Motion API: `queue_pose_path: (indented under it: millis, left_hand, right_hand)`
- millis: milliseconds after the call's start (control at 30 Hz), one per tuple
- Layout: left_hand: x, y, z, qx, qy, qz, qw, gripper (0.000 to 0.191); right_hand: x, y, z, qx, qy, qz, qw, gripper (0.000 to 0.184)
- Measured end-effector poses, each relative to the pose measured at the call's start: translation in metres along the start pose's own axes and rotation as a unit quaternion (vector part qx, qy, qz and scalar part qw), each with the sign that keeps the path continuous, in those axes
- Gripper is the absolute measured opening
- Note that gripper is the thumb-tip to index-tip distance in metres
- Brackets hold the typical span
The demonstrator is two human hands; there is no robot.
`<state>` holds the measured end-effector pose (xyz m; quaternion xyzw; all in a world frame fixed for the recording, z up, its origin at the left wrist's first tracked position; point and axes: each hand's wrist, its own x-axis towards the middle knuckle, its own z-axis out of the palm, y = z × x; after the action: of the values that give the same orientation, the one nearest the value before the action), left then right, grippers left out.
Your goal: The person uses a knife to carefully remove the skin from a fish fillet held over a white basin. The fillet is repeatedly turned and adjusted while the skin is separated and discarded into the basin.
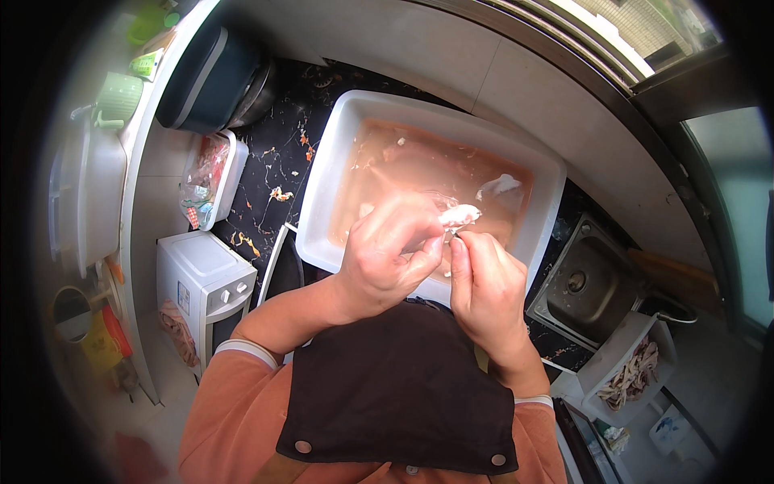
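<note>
A large white plastic basin [315, 196] stands on the counter before me, holding cloudy pinkish water [387, 175]. Above the water my left hand [390, 254] grips a pale, wet piece of raw meat [462, 215], its outer end sticking out past my fingers. My right hand [488, 281] is close beside it, thumb and forefinger pinched at the meat's lower edge; what exactly lies between those fingertips is too small to make out. Another whitish piece [500, 185] lies in the water at the right. Paler shapes under the surface are blurred.
Right of the basin is a steel sink [577, 281]. A box of cloths [629, 375] stands near it. On the left are a white countertop appliance [205, 266], a white bin with plastic bags [227, 181] and a dark blue container [208, 85]. Tiled wall [435, 54] rises behind.
</note>
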<state>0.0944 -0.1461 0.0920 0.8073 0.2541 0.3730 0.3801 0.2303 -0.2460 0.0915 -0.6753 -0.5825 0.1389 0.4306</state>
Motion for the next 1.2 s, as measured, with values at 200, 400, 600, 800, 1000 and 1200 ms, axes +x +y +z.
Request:
queue_pose_path:
  millis: [200,400,600,800,1000,1200]
  left_hand:
    - [0.0005,-0.0025,-0.0046,0.021,-0.032,0.024,0.999,0.019]
    - [0.0016,-0.0001,-0.0004,0.008,0.008,0.010,1.000,0.020]
    - [0.0033,-0.0006,-0.0017,0.037,0.007,0.047,0.998,0.021]
    - [-0.0002,-0.0015,-0.0047,0.036,-0.016,0.036,0.999,0.020]
    - [0.0001,-0.0021,-0.0043,0.031,-0.016,0.036,0.999,0.020]
    - [0.0002,-0.0013,-0.0045,0.029,-0.019,0.035,0.999,0.019]
  right_hand:
    - [0.0001,0.0013,-0.0020,0.015,0.016,0.018,1.000,0.004]
    - [0.0006,-0.0020,-0.0055,0.084,-0.011,0.055,0.995,0.007]
    - [0.0014,-0.0036,-0.0035,0.101,-0.011,0.057,0.993,0.007]
    - [0.0013,-0.0011,-0.0037,0.074,-0.007,0.061,0.995,0.005]
    - [0.0012,-0.0045,-0.0035,0.089,-0.022,0.053,0.994,0.007]
    - [0.0027,-0.0037,-0.0023,0.082,-0.022,0.042,0.995,0.008]
